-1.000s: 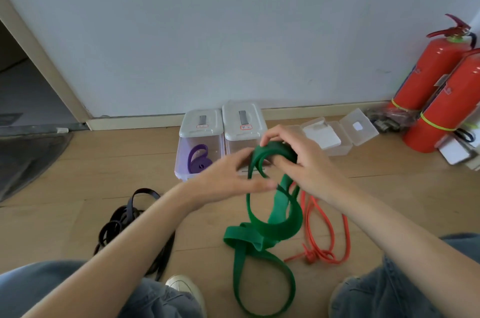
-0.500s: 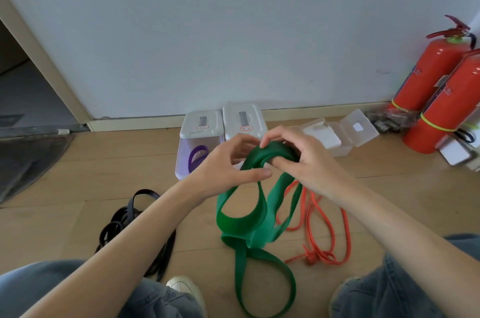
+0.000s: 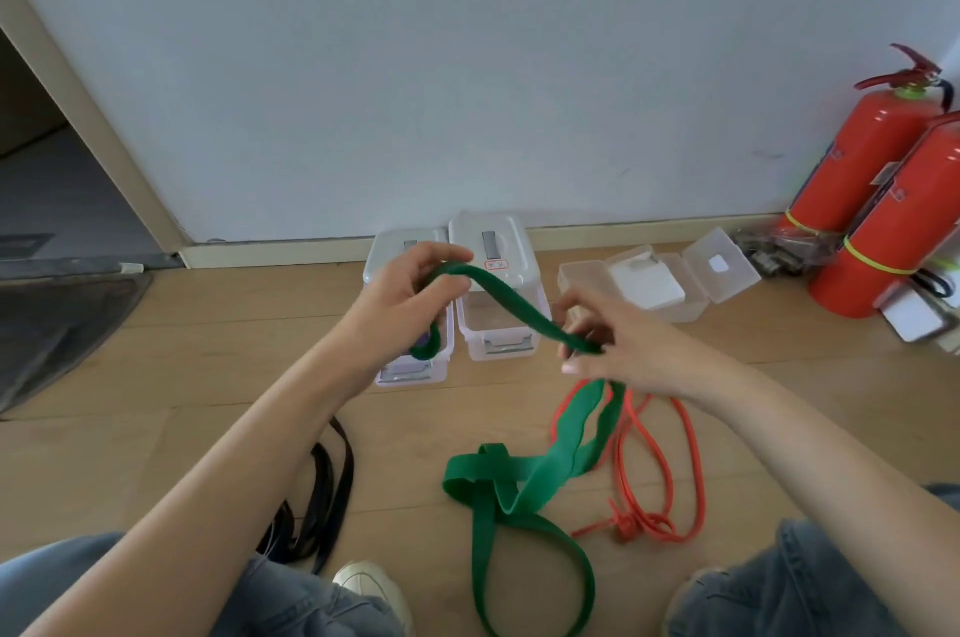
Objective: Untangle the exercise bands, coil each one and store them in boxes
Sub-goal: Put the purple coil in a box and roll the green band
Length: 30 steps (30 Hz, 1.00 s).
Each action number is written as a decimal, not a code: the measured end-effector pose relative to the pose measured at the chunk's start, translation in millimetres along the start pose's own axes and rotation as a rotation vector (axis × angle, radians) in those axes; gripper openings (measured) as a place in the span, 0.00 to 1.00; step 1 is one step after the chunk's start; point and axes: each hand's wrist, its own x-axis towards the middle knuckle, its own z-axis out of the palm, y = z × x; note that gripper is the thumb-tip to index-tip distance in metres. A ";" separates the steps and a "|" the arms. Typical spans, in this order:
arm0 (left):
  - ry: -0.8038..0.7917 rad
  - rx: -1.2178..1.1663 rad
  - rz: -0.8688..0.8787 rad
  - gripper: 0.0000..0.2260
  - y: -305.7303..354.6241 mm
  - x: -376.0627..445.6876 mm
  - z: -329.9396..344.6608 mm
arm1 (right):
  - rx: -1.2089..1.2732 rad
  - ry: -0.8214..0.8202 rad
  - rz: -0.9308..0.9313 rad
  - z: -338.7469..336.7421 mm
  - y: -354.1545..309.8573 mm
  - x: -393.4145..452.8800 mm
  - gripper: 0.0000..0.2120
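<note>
Head view: green band (image 3: 511, 311) stretched btwn both hands above floor (image 3: 156, 376); left hand (image 3: 402, 296) grips one end, right hand (image 3: 618, 345) pinches the span, rest trailing down. Looks light, floppy, grippy; best held flat, near the twist.

Indoor room w/ wood floor (image 3: 156, 402), fire extinguishers (image 3: 852, 168) by wall.

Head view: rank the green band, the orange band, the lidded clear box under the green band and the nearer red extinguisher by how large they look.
1. green band, the widest sprawl.
2. orange band and nearer red extinguisher: too alike to rank, and the extinguisher is cut off at the frame edge.
3. lidded clear box, smallest, though farther away.
</note>
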 end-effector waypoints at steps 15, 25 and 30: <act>-0.391 0.087 -0.060 0.17 -2.7 -11.0 21.0 | 0.093 0.165 -0.277 2.1 -27.9 -6.6 0.19; -0.310 -0.278 -0.246 0.10 0.3 -11.5 27.6 | -0.018 0.387 -0.356 5.5 -20.2 -5.9 0.05; -0.293 -0.202 -0.191 0.15 -2.4 -9.8 18.2 | -0.114 0.445 -0.373 6.6 -19.5 -4.8 0.06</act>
